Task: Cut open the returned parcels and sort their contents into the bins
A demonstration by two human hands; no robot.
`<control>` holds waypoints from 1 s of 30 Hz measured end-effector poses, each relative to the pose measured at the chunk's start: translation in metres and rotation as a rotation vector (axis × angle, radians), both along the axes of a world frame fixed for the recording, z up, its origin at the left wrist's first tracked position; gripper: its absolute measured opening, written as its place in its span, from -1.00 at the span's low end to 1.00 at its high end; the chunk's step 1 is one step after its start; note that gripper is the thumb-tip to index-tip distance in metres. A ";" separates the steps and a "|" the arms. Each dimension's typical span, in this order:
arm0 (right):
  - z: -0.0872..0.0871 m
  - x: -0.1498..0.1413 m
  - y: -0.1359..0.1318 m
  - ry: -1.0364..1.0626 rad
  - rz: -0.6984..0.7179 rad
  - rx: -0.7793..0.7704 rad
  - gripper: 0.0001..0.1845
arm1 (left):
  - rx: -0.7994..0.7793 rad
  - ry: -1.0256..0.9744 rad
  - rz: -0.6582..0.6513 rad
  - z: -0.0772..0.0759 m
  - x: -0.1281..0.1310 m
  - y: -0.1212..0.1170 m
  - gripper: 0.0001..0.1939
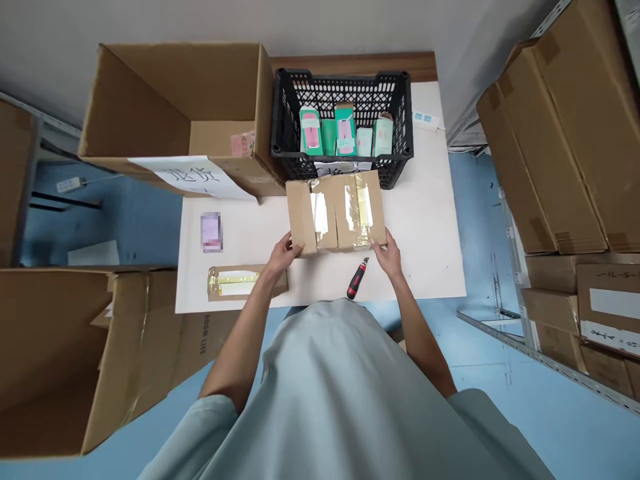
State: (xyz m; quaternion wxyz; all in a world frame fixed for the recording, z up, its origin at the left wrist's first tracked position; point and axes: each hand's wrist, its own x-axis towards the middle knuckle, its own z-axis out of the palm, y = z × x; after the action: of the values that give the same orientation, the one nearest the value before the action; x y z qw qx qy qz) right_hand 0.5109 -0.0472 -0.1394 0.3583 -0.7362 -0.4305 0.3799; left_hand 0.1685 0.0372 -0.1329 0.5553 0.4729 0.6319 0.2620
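Between my two hands is a brown cardboard box, its seams covered with shiny tape and pale labels. My left hand grips its lower left corner, thumb on top. At its lower right corner, my right hand holds it the same way. A red and black utility knife lies on the white table just below the box, beside my right hand. Under my left forearm rests a long taped carton with a pale label. A small lilac item, blurred out, lies left of my left hand.
Behind the held box stands a black plastic crate with several green and white small boxes. A large open carton with a handwritten sheet is at the back left. Another open carton stands lower left. Shelved cartons line the right side.
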 end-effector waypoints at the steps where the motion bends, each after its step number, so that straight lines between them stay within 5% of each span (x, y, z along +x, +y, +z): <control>1: -0.004 -0.003 0.000 0.050 0.014 -0.007 -0.04 | 0.034 0.024 0.024 0.000 -0.003 0.002 -0.05; 7: -0.036 -0.022 -0.044 0.038 -0.112 -0.284 0.22 | 0.101 0.065 0.073 0.013 -0.022 -0.025 -0.18; 12: -0.057 -0.064 -0.080 -0.138 -0.080 -0.600 0.06 | 0.096 0.145 0.125 0.029 -0.055 -0.082 -0.33; 18: -0.070 -0.111 -0.075 -0.311 -0.086 -0.691 -0.16 | 0.183 0.295 0.277 0.032 -0.127 -0.120 -0.47; 24: -0.065 -0.131 -0.077 -0.349 -0.177 -0.689 -0.37 | 0.200 0.480 0.339 0.011 -0.225 -0.114 -0.57; 30: -0.037 -0.177 -0.101 -0.356 -0.165 -0.625 -0.44 | 0.076 0.257 0.178 -0.007 -0.280 -0.104 -0.59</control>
State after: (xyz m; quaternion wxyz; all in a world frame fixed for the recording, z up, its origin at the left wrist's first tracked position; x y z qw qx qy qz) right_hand 0.3339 -0.1487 -0.1761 0.0651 -0.8969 -0.2883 0.3289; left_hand -0.1116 -0.0666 -0.1395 0.4263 0.4655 0.7267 0.2712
